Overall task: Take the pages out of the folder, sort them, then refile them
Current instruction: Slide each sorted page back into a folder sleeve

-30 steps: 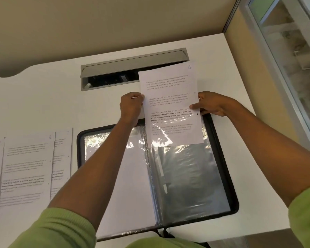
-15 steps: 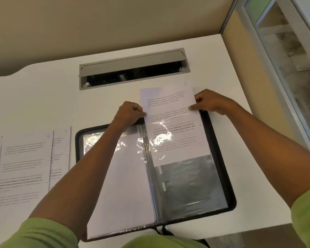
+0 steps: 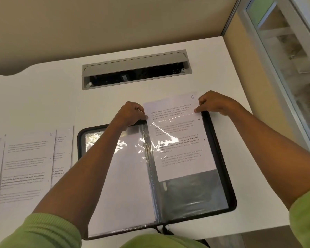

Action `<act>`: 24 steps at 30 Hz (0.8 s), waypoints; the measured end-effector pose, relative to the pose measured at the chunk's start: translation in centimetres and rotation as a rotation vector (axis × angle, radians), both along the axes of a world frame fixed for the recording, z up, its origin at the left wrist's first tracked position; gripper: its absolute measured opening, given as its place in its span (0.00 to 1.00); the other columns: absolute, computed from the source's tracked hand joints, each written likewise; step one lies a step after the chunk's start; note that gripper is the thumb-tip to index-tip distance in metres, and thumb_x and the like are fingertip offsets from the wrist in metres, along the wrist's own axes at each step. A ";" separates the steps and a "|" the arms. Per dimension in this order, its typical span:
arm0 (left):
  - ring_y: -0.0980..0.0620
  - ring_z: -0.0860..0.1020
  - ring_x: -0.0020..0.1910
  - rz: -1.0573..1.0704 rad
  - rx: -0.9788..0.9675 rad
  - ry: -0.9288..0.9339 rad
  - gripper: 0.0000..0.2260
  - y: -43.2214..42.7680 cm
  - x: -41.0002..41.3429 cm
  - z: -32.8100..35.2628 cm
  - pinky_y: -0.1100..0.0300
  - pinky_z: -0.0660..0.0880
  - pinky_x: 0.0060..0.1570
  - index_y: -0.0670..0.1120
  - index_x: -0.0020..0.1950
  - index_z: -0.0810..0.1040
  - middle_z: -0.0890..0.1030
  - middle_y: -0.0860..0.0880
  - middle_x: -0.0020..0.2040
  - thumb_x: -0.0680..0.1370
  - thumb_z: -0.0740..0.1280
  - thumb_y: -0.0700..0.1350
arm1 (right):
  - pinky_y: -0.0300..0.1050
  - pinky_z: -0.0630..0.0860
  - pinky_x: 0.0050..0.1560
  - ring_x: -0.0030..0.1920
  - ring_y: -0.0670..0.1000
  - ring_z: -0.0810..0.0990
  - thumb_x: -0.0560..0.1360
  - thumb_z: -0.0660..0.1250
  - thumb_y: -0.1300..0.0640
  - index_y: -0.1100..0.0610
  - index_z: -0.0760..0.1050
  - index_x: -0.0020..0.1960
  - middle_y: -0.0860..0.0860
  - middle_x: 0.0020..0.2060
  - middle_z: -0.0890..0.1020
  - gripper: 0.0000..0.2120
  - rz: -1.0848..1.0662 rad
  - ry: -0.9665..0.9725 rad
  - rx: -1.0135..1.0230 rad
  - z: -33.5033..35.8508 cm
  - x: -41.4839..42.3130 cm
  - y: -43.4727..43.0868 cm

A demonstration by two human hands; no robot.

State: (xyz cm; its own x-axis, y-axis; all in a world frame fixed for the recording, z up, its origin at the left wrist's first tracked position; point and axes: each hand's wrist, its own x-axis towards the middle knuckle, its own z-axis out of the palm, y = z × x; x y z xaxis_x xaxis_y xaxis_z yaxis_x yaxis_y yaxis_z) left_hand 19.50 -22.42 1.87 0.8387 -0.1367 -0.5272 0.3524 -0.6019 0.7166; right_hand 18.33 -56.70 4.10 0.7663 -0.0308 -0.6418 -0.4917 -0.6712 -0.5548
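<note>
A black display folder (image 3: 220, 145) lies open on the white desk, with clear plastic sleeves on both sides. A printed page (image 3: 179, 140) marked "G" at its top right corner sits most of the way inside the right-hand sleeve, its top strip sticking out above the sleeve's mouth. My left hand (image 3: 131, 113) pinches the top left of the sleeve and page. My right hand (image 3: 213, 102) pinches the page's top right edge. The left sleeve holds a white sheet (image 3: 125, 190).
Several printed pages (image 3: 29, 167) lie side by side, overlapping, on the desk left of the folder. A grey cable hatch (image 3: 136, 68) stands open at the back of the desk. A wall and a glass partition (image 3: 284, 59) run along the right.
The page has slid down into the right sleeve, from mostly above the folder to mostly inside it. Both hands have moved down toward me with it.
</note>
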 end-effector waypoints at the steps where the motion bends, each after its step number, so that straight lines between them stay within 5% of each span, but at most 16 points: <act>1: 0.43 0.85 0.49 0.008 -0.009 -0.002 0.07 -0.1 0.1 0.1 0.50 0.82 0.53 0.45 0.44 0.84 0.87 0.45 0.46 0.71 0.81 0.41 | 0.51 0.77 0.50 0.45 0.57 0.81 0.73 0.78 0.57 0.71 0.77 0.46 0.63 0.48 0.84 0.18 -0.009 -0.032 0.008 -0.1 0.0 0.2; 5: 0.51 0.83 0.40 0.088 -0.076 -0.092 0.09 -1.2 0.7 0.7 0.60 0.77 0.40 0.46 0.54 0.84 0.87 0.46 0.44 0.76 0.78 0.44 | 0.56 0.81 0.51 0.41 0.55 0.77 0.74 0.78 0.57 0.61 0.76 0.39 0.57 0.37 0.76 0.13 -0.177 -0.240 0.141 -0.6 0.4 1.0; 8: 0.58 0.75 0.31 0.067 -0.028 -0.177 0.05 -1.7 0.4 0.9 0.67 0.69 0.30 0.45 0.53 0.84 0.85 0.46 0.41 0.79 0.75 0.42 | 0.52 0.83 0.51 0.42 0.55 0.80 0.74 0.76 0.60 0.68 0.77 0.41 0.57 0.39 0.78 0.12 -0.196 -0.260 0.134 -0.4 0.4 1.1; 11: 0.56 0.79 0.35 -0.016 -0.002 -0.169 0.04 -1.4 -0.4 0.6 0.63 0.73 0.36 0.46 0.51 0.84 0.83 0.49 0.37 0.77 0.76 0.41 | 0.42 0.75 0.42 0.41 0.53 0.79 0.76 0.75 0.59 0.69 0.79 0.46 0.60 0.41 0.82 0.12 -0.050 -0.202 0.066 0.3 -0.4 0.6; 15: 0.51 0.83 0.41 -0.200 0.144 -0.181 0.04 -0.9 -1.6 -0.5 0.48 0.81 0.52 0.52 0.45 0.84 0.85 0.54 0.38 0.74 0.77 0.45 | 0.40 0.74 0.42 0.43 0.52 0.81 0.76 0.75 0.59 0.61 0.84 0.50 0.58 0.46 0.85 0.06 0.151 -0.097 0.014 1.0 -1.4 -0.1; 20: 0.55 0.80 0.47 -0.301 0.217 -0.320 0.09 -1.7 -1.4 -0.2 0.48 0.70 0.60 0.51 0.47 0.84 0.84 0.57 0.45 0.73 0.80 0.52 | 0.41 0.77 0.50 0.47 0.48 0.81 0.71 0.80 0.56 0.55 0.84 0.52 0.53 0.48 0.84 0.12 0.204 -0.284 0.111 1.1 -1.7 0.4; 24: 0.52 0.78 0.50 -0.462 0.256 -0.355 0.15 -2.5 -1.7 0.3 0.51 0.61 0.57 0.50 0.54 0.82 0.83 0.55 0.50 0.72 0.81 0.53 | 0.45 0.78 0.50 0.50 0.51 0.79 0.70 0.81 0.58 0.54 0.81 0.55 0.51 0.51 0.81 0.16 0.430 -0.279 -0.059 0.8 -1.6 0.9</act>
State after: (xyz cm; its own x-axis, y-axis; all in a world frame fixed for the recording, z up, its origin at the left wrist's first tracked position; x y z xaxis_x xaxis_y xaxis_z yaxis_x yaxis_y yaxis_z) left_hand 17.81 -24.95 2.16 0.8530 -0.4326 -0.2920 -0.2168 -0.8026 0.5557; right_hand 16.68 -55.84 4.95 0.8595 0.2950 -0.4175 -0.0027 -0.8140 -0.5808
